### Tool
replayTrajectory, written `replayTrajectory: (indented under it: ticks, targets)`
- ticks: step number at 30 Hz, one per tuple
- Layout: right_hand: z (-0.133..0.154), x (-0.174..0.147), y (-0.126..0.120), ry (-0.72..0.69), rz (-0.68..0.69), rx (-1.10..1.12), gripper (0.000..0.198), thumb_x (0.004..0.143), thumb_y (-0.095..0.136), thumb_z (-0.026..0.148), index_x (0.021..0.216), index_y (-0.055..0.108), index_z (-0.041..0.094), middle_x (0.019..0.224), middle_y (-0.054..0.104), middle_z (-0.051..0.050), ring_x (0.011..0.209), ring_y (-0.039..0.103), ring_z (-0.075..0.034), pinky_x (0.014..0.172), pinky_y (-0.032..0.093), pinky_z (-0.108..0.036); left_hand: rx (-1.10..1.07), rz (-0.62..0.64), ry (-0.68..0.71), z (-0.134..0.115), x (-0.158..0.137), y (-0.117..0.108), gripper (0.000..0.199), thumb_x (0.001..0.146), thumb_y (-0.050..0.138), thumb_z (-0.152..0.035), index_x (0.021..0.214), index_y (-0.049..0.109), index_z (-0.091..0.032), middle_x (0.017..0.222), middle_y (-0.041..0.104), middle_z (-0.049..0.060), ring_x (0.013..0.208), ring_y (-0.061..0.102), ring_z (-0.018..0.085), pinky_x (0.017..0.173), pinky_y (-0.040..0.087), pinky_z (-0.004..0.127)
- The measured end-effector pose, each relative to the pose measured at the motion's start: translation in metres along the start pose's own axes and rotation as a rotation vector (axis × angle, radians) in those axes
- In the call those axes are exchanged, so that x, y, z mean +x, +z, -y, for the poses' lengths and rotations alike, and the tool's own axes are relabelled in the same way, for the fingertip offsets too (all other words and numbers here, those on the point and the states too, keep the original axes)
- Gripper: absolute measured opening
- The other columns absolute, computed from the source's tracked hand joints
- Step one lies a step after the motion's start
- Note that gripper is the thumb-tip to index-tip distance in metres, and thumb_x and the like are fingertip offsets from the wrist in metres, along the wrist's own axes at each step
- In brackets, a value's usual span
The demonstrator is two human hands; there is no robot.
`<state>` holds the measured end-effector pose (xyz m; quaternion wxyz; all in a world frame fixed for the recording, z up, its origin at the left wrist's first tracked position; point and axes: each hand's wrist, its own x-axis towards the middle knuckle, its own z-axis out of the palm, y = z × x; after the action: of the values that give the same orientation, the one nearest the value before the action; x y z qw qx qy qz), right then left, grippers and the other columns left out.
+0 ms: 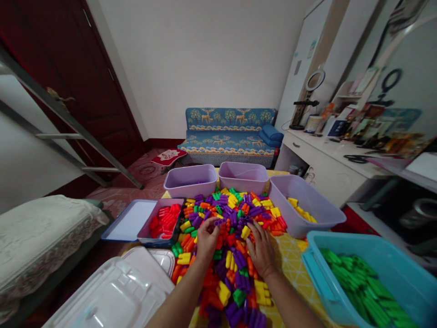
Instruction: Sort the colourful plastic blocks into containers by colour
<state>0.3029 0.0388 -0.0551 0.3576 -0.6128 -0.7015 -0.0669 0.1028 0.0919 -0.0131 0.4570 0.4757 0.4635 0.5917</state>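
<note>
A heap of plastic tube-shaped building blocks (235,262) in purple, yellow, orange, red and green covers the middle of the table. My left hand (206,239) is over the left-centre of the heap, thumb and fingertips pinched on a purple block (217,222). To its right, my right hand (262,249) reaches into the heap with bent fingers, thumb and forefinger closed about a yellow block (245,232). Loose blocks lie under and between both hands.
Three lilac bins (191,189) line the far side, the right one holding yellow blocks (302,210). A teal bin (319,278) with green blocks (368,291) stands right. Left are a box of red blocks (166,222) and clear lids (116,291). Beyond is a blue-covered sofa (228,136).
</note>
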Motion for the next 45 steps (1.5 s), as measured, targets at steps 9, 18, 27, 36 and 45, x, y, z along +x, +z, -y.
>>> replayTrajectory:
  ticks: [9,18,27,36,45]
  targets:
    - [-0.0001,-0.0002,-0.0001,-0.003,0.007,-0.017,0.044,0.095,0.043,0.026,0.138,0.045,0.019,0.143,0.048,-0.012,0.134,0.045,-0.024,0.109,0.042,-0.046,0.035,-0.058,0.015,-0.0005,0.0009,-0.0029,0.024,0.069,0.07,-0.033,0.086,0.066,-0.017,0.077,0.067,0.0,0.072,0.062,0.015,0.069,0.049,0.025]
    - [0.0006,0.0004,-0.0015,-0.002,0.018,-0.005,0.045,0.094,0.043,0.026,0.139,0.045,0.02,0.144,0.048,-0.012,0.134,0.045,-0.025,0.109,0.043,-0.046,-0.003,-0.055,-0.034,-0.0057,-0.0019,-0.0029,0.02,0.068,0.062,-0.028,0.085,0.063,-0.018,0.072,0.062,-0.002,0.063,0.058,0.013,0.061,0.048,0.024]
    - [0.0016,0.0004,-0.0016,-0.005,-0.008,-0.002,0.047,0.093,0.044,0.025,0.14,0.045,0.022,0.143,0.05,-0.011,0.133,0.046,-0.025,0.108,0.044,-0.047,0.005,-0.06,-0.007,-0.0079,-0.0026,-0.0005,0.023,0.067,0.07,-0.034,0.079,0.06,-0.018,0.068,0.058,-0.004,0.063,0.055,0.012,0.058,0.046,0.021]
    - [0.0004,-0.0001,-0.0005,-0.001,0.008,-0.002,0.045,0.094,0.043,0.026,0.139,0.045,0.02,0.143,0.048,-0.012,0.134,0.045,-0.025,0.109,0.042,-0.046,-0.065,-0.058,-0.075,-0.0063,-0.0037,-0.0013,0.025,0.067,0.071,-0.032,0.079,0.055,-0.018,0.065,0.055,-0.006,0.054,0.052,0.009,0.052,0.046,0.02]
    - [0.001,0.0001,-0.0013,0.002,0.013,-0.002,0.044,0.095,0.043,0.027,0.138,0.045,0.02,0.144,0.048,-0.012,0.134,0.045,-0.025,0.108,0.043,-0.047,-0.058,-0.037,-0.055,-0.0012,-0.0028,-0.0019,0.034,0.074,0.07,-0.042,0.095,0.065,-0.015,0.075,0.066,0.001,0.061,0.058,0.012,0.055,0.048,0.021]
